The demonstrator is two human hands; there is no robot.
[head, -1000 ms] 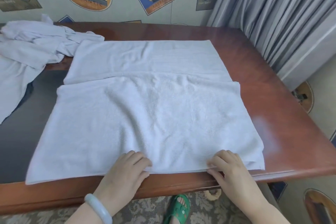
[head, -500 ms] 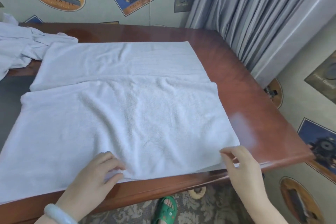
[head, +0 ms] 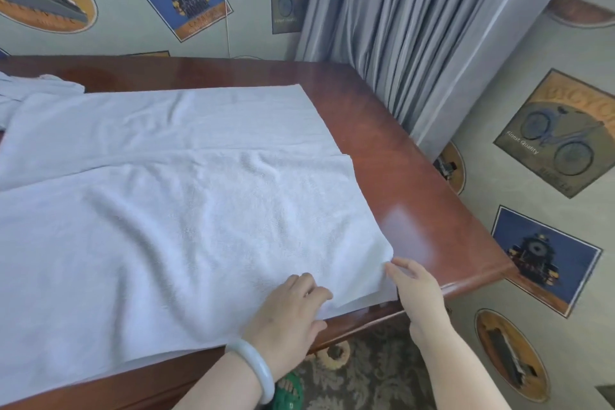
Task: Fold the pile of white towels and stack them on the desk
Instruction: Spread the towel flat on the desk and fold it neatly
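A large white towel [head: 173, 210] lies spread on the reddish wooden desk [head: 409, 183], with its near half folded over the far half. My left hand [head: 293, 309], a pale bangle on its wrist, rests on the towel near the front right corner with its fingers bent over the cloth. At that same corner my right hand [head: 416, 289] pinches the towel's right edge between thumb and fingers. A crumpled heap of more white towels [head: 30, 90] shows at the far left of the desk.
Grey curtains [head: 416, 27] hang behind the desk's right corner. Walls with picture prints close in the back and right. Below the desk's front edge are a patterned carpet [head: 366, 376] and a green slipper [head: 288, 391].
Both hands slid right along the towel's near edge to its front right corner. The right hand now pinches the corner edge. The view swung to the right.
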